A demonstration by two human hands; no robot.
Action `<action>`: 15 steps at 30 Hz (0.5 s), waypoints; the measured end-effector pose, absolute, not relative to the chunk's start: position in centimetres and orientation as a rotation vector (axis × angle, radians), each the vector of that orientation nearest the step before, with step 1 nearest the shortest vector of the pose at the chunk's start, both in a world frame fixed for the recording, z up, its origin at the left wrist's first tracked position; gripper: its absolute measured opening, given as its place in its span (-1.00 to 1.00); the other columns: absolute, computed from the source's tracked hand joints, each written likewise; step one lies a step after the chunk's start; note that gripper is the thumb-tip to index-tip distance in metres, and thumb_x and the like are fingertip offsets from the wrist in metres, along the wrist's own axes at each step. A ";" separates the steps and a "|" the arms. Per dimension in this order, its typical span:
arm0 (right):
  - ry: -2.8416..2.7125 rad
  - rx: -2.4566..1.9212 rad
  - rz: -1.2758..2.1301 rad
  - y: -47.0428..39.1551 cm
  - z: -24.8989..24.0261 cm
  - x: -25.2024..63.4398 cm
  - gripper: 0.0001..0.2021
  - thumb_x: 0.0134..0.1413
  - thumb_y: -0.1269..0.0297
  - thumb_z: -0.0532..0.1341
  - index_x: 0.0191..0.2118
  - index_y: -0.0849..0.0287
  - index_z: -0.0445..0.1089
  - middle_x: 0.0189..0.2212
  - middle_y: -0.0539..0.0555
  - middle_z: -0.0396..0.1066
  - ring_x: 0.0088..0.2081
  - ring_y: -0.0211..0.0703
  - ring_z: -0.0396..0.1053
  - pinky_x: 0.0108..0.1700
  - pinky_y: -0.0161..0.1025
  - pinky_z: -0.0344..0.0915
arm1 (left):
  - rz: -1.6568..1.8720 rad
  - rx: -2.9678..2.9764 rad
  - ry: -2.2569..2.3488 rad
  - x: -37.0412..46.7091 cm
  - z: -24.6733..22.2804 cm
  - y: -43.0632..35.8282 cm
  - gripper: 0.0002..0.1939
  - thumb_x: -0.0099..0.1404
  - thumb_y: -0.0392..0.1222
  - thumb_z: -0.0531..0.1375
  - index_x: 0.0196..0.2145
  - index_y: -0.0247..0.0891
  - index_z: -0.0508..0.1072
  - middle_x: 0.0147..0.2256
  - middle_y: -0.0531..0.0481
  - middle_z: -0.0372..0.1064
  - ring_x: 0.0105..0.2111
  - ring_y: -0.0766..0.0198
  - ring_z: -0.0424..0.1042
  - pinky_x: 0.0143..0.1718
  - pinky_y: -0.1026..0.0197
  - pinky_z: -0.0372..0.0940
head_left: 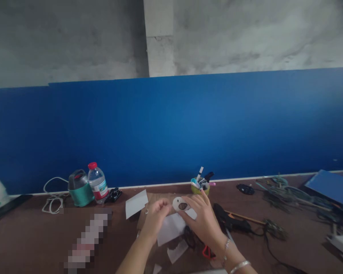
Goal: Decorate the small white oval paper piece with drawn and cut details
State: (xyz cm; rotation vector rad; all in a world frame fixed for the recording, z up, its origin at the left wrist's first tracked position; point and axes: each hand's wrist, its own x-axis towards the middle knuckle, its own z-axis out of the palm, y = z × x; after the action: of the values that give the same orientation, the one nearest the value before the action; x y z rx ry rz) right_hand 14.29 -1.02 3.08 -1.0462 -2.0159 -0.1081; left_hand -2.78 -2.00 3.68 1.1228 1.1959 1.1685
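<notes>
My right hand [199, 215] grips a small white rounded piece [177, 203] that carries a dark striped oval and a small dark dot. Just left of it, my left hand [157, 215] is closed with thumb and forefinger pinched together at the piece's edge; whatever lies between them is too small to make out. Beneath both hands are white paper [171, 230] and a brown sheet [157, 198]. Close below the right hand lie red-handled scissors [208, 252], partly hidden by the forearm. A torn paper scrap [177, 251] rests nearby.
Behind the hands stands a pen holder [200, 189] with several pens. A glue gun [231, 221] with a cord lies right, beyond it tangled wires [291, 194]. On the left are a water bottle [98, 184], a teal-and-grey container [80, 192] and a white cable [53, 199].
</notes>
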 end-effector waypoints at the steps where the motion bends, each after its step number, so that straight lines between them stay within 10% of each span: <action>1: -2.016 -1.049 -0.099 -1.0 3.1 14.3 -0.80 0.05 0.22 0.20 -0.16 0.06 0.37 -0.31 0.03 0.48 -0.22 -0.07 0.40 0.17 0.16 -0.04 | 1.170 1.128 1.198 -2.8 3.6 -2.0 -0.81 0.03 -0.07 0.17 -0.51 -0.23 0.28 -0.62 0.18 0.08 -0.58 0.38 0.10 -0.53 0.32 0.00; 15: -1.986 -1.132 -0.178 -0.4 3.0 15.2 -0.78 0.07 0.19 0.19 -0.14 0.08 0.35 -0.26 0.06 0.47 -0.17 -0.02 0.39 0.14 0.14 -0.05 | 1.180 1.190 1.168 -3.1 3.7 -1.9 -0.79 0.08 -0.06 0.17 -0.53 -0.24 0.28 -0.61 0.18 0.03 -0.56 0.39 0.05 -0.52 0.34 -0.03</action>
State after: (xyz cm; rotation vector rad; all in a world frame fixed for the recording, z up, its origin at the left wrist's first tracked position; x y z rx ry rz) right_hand 15.21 -0.44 2.99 -1.1319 -1.9857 -0.1782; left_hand -3.11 -1.92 3.66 1.1898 1.1679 1.1800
